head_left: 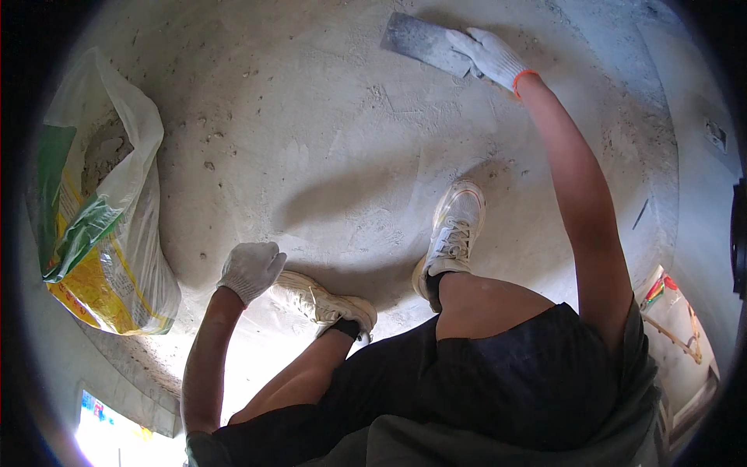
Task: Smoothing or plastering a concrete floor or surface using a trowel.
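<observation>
My right hand (pixel 492 59), in a white knit glove with an orange cuff, reaches far out over the floor at the upper right. It grips a plastering trowel (pixel 420 43), whose grey rectangular blade points left and lies against the floor. The handle is mostly hidden under my palm, and some fingers extend over the blade. My left hand (pixel 253 271), also gloved in white, is curled into a loose fist near my left shoe. Nothing shows in it.
Rough grey concrete floor (pixel 327 148) carries crumbs and small lumps, mostly on the left. An open plastic sack (pixel 117 257), clear with green and yellow print, stands at the left with grey rubble inside. My shoes (pixel 455 226) rest mid-floor. Walls curve along the right, where a printed bag (pixel 673 319) stands.
</observation>
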Demonstrator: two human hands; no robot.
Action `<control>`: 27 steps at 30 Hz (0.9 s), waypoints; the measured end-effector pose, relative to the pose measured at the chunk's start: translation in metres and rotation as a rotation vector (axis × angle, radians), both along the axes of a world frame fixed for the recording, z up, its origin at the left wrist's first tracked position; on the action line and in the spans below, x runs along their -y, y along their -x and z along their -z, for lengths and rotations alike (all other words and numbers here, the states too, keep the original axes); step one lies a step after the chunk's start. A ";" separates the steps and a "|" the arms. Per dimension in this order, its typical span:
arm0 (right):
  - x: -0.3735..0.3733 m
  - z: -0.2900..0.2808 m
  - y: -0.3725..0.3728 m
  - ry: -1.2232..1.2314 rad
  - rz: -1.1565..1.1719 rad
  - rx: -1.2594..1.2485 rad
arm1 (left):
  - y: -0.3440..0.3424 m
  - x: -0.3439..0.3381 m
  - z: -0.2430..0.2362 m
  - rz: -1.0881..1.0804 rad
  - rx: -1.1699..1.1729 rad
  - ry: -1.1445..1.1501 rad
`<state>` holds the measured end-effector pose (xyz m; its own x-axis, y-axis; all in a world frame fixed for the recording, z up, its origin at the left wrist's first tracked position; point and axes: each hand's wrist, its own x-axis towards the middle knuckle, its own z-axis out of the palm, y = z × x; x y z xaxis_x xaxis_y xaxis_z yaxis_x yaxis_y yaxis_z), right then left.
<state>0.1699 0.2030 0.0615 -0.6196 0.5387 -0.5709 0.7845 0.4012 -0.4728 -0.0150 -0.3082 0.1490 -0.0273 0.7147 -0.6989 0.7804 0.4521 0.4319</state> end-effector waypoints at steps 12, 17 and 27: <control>-0.027 0.002 -0.077 0.052 0.751 -0.205 | 0.004 -0.003 0.002 -0.010 0.001 -0.081; 0.006 0.004 -0.063 -0.021 0.611 -0.164 | 0.001 0.001 0.006 -0.018 0.012 -0.056; 0.043 0.002 -0.048 0.047 0.324 -0.028 | 0.002 -0.003 -0.002 -0.020 0.002 -0.105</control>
